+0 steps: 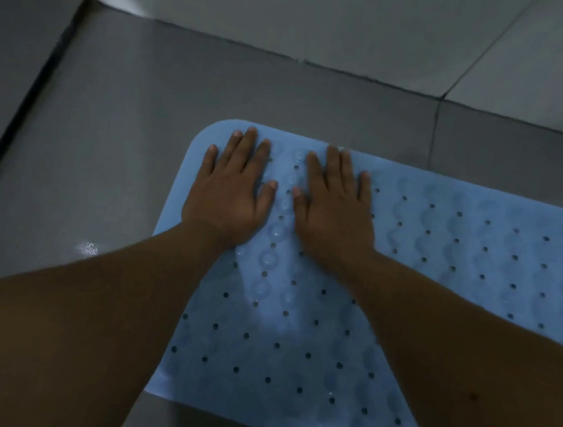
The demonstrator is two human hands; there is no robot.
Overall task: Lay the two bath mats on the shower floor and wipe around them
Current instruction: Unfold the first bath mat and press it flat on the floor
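A light blue rubber bath mat point(458, 258) with rows of small holes and round suction bumps lies flat on the grey shower floor point(136, 137). It runs off the right edge of the view. My left hand point(232, 191) presses palm-down on the mat's far left corner, fingers spread. My right hand point(335, 208) lies flat beside it, a narrow strip of mat between the two thumbs. Neither hand holds anything. Only one mat is in view.
A pale tiled wall point(326, 18) meets the floor just beyond the mat. A dark groove point(34, 86) runs diagonally through the floor at the left. A small wet glint point(89, 248) shows on the tile left of my left forearm.
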